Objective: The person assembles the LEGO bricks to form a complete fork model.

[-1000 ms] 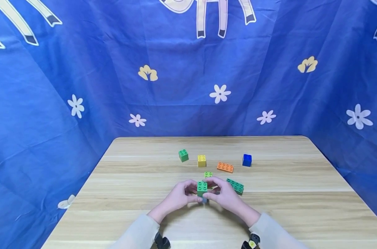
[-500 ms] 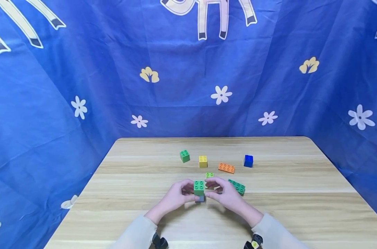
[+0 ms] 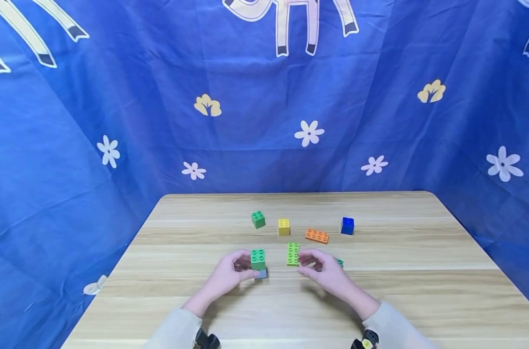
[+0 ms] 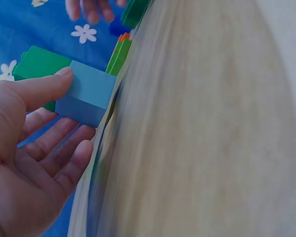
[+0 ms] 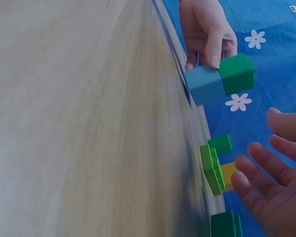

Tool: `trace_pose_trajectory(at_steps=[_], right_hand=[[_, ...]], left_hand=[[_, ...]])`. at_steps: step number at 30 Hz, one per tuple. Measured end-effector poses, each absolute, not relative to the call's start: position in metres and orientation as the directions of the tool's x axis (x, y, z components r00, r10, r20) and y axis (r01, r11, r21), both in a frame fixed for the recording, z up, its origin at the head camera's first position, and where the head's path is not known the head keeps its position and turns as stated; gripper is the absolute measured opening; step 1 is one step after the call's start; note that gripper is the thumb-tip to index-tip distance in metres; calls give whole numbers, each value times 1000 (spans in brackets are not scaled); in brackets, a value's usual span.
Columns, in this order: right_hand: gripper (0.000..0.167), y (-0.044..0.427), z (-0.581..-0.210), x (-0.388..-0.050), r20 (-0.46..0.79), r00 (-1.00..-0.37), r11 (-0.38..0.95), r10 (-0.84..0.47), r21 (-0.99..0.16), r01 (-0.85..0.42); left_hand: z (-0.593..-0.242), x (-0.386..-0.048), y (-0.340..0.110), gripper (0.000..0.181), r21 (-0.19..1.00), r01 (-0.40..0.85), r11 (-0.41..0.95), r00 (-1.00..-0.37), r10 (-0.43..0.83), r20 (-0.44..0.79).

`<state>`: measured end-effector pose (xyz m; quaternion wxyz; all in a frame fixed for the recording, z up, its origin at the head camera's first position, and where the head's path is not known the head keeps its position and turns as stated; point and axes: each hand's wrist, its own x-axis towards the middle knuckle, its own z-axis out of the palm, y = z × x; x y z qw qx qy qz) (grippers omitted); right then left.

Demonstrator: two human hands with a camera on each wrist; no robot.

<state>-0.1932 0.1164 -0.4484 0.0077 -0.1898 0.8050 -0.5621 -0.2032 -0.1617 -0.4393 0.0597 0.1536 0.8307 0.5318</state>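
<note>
Two toy bricks joined in a stack, a green brick above a light blue brick, are held by my left hand. Its thumb presses near the seam between the two bricks, and its fingers pass behind them. I cannot tell whether the stack touches the table. My right hand holds nothing; its fingers are loosely bent, as the right wrist view shows. Beside its fingertips lies a flat lime green brick. A dark green long brick is mostly hidden behind that hand in the head view.
Farther back on the wooden table stand a green brick, a yellow brick and a dark blue brick. A flat orange brick lies between them and the hands. Blue patterned cloth hangs behind the table.
My right hand has let go of the stack and moved right, now covering most of the dark green brick. My left hand has carried the stack left, uncovering the lime green brick.
</note>
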Motion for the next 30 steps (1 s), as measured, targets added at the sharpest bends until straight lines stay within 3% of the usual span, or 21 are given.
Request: trace_pose_trajectory(at_steps=[6, 16, 30], right_hand=[[38, 125, -450, -193, 225, -926, 305, -304, -898, -318], [36, 140, -448, -192, 224, -936, 327, -272, -893, -309], [35, 154, -446, -190, 221, -944, 371, -245, -878, -302]], left_hand=[[-424, -195, -168, 37, 904, 169, 392, -956, 287, 54], [-451, -209, -194, 42, 912, 116, 392, -976, 214, 33], [-454, -208, -204, 44, 927, 88, 365, -984, 178, 23]])
